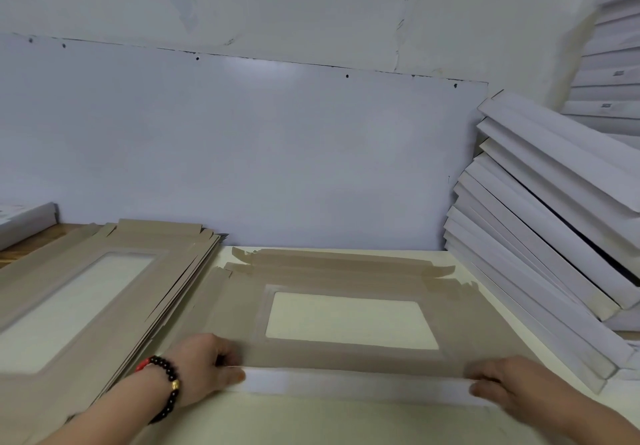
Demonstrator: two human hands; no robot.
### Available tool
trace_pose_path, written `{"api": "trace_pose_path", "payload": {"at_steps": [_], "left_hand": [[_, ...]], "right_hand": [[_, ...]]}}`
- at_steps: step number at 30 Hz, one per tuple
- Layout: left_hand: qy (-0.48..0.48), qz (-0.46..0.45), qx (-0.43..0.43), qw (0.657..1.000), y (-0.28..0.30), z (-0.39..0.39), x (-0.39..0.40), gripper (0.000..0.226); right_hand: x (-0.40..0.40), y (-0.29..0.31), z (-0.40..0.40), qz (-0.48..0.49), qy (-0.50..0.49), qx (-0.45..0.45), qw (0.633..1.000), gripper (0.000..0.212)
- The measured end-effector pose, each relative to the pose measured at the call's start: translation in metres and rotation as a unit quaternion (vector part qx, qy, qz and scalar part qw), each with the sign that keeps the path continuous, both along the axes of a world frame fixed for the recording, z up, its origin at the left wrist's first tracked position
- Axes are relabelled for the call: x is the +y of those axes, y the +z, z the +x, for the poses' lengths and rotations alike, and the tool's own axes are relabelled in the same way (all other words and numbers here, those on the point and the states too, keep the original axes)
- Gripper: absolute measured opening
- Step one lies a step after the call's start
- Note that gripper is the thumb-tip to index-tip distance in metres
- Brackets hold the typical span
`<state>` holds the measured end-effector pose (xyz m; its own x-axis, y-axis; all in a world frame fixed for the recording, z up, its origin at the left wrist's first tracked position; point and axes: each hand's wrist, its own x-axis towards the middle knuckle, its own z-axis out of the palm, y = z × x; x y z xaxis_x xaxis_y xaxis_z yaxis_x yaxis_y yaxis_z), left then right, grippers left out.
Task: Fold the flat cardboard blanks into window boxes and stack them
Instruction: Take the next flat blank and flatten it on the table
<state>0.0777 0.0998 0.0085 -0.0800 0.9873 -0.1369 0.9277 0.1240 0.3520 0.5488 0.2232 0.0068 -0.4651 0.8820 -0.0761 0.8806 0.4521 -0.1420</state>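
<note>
**Risk: skewed near-flap crease**

Head view: the cardboard blank lay flat on the table. The left hand and right hand each pinched an end of its near flap. Uneven lift would likely skew the fold.

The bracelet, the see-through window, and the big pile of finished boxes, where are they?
bracelet point(168, 384), head view, on its dark beads at the left wrist.
window point(349, 321), head view, middle of the opening.
pile of finished boxes point(540, 237), head view, a white box side.
</note>
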Motion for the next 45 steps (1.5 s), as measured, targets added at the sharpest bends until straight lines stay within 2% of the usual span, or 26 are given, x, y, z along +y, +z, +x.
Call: {"api": "trace_pose_path", "payload": {"at_steps": [2,5,8,10,12,14,16,19,24,26,30,34,37,45], "left_hand": [[0.021,-0.012,0.03,0.999,0.001,0.005,0.004,0.025],[0.036,-0.032,0.105,0.993,0.006,0.026,0.012,0.044],[0.036,-0.065,0.173,0.982,0.006,0.056,0.023,0.06],[0.023,-0.07,0.196,0.978,0.003,0.078,0.031,0.067],[0.02,-0.05,0.196,0.979,-0.002,0.099,0.038,0.07],[0.024,-0.014,0.195,0.98,-0.008,0.115,0.043,0.067],[0.027,0.019,0.209,0.977,-0.015,0.124,0.045,0.059],[0.025,0.051,0.228,0.972,-0.03,0.124,0.042,0.05],[0.007,0.089,0.239,0.967,-0.046,0.111,0.035,0.056],[0.013,0.091,0.244,0.965,-0.047,0.102,0.032,0.056],[0.036,0.093,0.248,0.964,-0.047,0.078,0.023,0.055],[0.059,0.096,0.252,0.961,-0.047,0.056,0.016,0.053],[0.078,0.101,0.255,0.958,-0.048,0.04,0.012,0.051],[0.1,0.107,0.253,0.956,-0.053,0.024,0.009,0.049]], "right_hand": [[-0.003,-0.002,-0.014,0.021,-0.02,-0.05,0.998,0.037],[-0.009,-0.004,-0.051,0.066,-0.044,-0.104,0.991,0.055],[-0.019,-0.006,-0.095,0.104,-0.046,-0.094,0.989,0.083],[-0.029,-0.006,-0.127,0.156,-0.043,-0.059,0.985,0.074],[-0.04,-0.01,-0.16,0.265,-0.034,-0.004,0.964,0.058],[-0.053,-0.017,-0.189,0.307,-0.02,0.06,0.95,0.04],[-0.061,-0.025,-0.209,0.297,-0.005,0.075,0.952,0.032],[-0.062,-0.038,-0.219,0.272,-0.007,0.078,0.959,0.032],[-0.049,-0.053,-0.206,0.096,-0.008,0.004,0.995,0.052],[-0.043,-0.056,-0.196,0.065,-0.009,-0.013,0.998,0.054],[-0.038,-0.055,-0.17,0.053,-0.013,-0.022,0.998,0.053],[-0.034,-0.05,-0.147,0.148,-0.02,-0.009,0.989,0.048],[-0.025,-0.06,-0.126,0.073,-0.03,-0.018,0.997,0.05],[-0.015,-0.059,-0.085,0.089,-0.081,-0.038,0.992,0.049]]}}
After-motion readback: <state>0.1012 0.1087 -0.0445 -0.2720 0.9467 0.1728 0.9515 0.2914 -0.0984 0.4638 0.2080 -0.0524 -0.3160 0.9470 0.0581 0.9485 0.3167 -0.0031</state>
